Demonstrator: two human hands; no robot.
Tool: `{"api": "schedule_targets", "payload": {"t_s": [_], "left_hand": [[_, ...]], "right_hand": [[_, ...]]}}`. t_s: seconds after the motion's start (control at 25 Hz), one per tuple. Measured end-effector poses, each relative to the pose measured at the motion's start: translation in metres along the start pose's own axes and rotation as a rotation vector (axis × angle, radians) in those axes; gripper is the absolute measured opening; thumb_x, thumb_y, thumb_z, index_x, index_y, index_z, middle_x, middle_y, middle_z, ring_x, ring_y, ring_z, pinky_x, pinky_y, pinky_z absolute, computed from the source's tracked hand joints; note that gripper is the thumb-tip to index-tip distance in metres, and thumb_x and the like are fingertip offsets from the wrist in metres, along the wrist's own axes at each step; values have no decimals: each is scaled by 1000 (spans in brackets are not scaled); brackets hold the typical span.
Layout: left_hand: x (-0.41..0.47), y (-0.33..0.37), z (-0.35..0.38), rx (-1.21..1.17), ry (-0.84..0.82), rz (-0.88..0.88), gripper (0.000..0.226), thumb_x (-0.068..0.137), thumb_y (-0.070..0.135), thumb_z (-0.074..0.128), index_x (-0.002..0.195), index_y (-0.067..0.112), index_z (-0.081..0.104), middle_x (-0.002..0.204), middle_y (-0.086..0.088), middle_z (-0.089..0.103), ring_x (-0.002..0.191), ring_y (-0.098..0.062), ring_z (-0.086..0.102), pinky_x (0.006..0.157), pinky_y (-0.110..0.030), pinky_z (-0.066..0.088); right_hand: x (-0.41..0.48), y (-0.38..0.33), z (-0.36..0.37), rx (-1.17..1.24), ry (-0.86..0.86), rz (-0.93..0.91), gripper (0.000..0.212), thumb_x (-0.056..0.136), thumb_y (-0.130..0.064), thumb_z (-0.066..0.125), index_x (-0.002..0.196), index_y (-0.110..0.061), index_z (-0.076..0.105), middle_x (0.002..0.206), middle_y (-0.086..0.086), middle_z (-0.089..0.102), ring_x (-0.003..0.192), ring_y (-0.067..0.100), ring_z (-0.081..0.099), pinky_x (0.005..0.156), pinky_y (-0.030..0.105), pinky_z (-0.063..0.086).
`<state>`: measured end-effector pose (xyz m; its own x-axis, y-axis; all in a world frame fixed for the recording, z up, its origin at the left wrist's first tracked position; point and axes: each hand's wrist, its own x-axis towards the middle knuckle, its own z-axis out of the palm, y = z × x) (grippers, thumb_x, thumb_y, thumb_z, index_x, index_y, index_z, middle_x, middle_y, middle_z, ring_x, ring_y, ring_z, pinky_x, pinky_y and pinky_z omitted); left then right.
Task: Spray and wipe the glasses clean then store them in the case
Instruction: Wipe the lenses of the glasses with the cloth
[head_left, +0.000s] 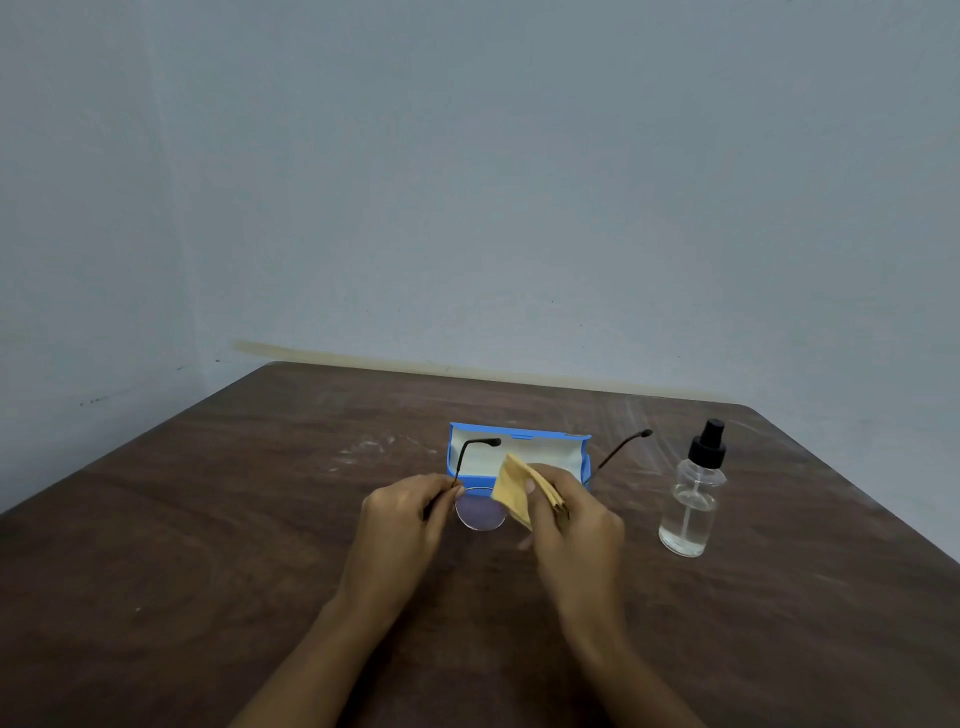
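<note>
My left hand (408, 512) pinches the left hinge of the thin-framed glasses (480, 512), held just above the table with both arms unfolded and pointing away from me. One round lens shows between my hands. My right hand (569, 512) grips a folded yellow cloth (514, 491) pressed over the other lens, which is hidden. Behind them lies the blue case (519, 447), open, with a pale lining. A clear spray bottle (693, 499) with a black pump top stands upright to the right.
A dark brown wooden table (234, 545) carries everything, and its far edge meets a pale blue-grey wall. The spray bottle stands about a hand's width from my right hand.
</note>
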<state>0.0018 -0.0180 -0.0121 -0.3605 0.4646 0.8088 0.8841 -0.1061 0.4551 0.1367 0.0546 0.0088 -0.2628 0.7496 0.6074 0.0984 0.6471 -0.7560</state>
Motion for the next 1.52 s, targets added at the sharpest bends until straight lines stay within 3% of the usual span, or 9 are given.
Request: {"api": "schedule_targets", "payload": {"t_s": [0.12,0.28,0.36,0.52,0.72,0.96,1.28,1.4,1.52], "left_hand": [[0,3,0,-3,-18,-2,31,77,31,51,76,8,71,70,-1,74,75,-5,61,58,-17,47],[-1,6,-1,2,-33,-31,30,78,33,50,76,11,71,69,1,73,63,-5,63,57,-26,49],[0,5,-3,-4,-17,-51,26,78,31,53,76,12,71,68,1,73,63,-5,63,57,-28,50],[1,2,-7,7,20,-63,19,77,24,60,77,9,71,69,-2,73,72,-6,62,56,-26,51],[1,4,-3,-8,12,-51,12,75,12,60,78,8,71,72,-1,73,73,-4,62,60,-25,52],[1,2,-5,-15,24,-65,14,76,13,58,79,9,72,71,0,73,72,-3,63,60,-23,52],[1,1,-5,-29,10,-131,15,75,15,56,75,9,70,66,-1,71,71,-3,63,57,-27,52],[0,4,-3,-2,5,-69,16,77,14,55,76,7,70,69,-3,72,74,-4,61,59,-22,51],[-1,8,0,30,-20,-13,14,75,8,57,79,6,70,73,-4,73,82,-5,59,67,-7,47]], "right_hand": [[1,1,3,-136,108,-149,23,80,1,60,96,-12,70,82,-3,67,73,11,62,68,3,40],[-5,0,17,-576,-59,-521,15,67,-16,68,82,-18,69,79,-4,66,70,14,60,54,20,43],[-11,-1,23,-660,-132,-576,12,70,-18,65,81,-21,69,74,-6,64,68,15,58,53,23,42],[-17,1,21,-694,-241,-591,38,71,-20,39,90,-25,71,80,-11,70,74,12,64,58,19,49],[-18,-5,24,-732,-326,-515,42,71,-20,36,90,-21,74,85,-9,74,84,11,69,68,19,54],[-15,-5,29,-645,-337,-516,45,70,-16,36,97,-20,72,95,-8,74,85,14,69,66,19,55],[-19,-2,23,-692,-307,-565,42,70,-18,36,91,-20,72,81,-7,73,73,14,66,59,21,54],[-23,-2,30,-806,-295,-533,40,69,-15,37,85,-15,73,78,-2,71,71,17,66,59,22,54],[-24,-3,34,-848,-292,-476,44,69,-13,35,90,-12,73,87,1,73,80,20,69,62,23,54]]}}
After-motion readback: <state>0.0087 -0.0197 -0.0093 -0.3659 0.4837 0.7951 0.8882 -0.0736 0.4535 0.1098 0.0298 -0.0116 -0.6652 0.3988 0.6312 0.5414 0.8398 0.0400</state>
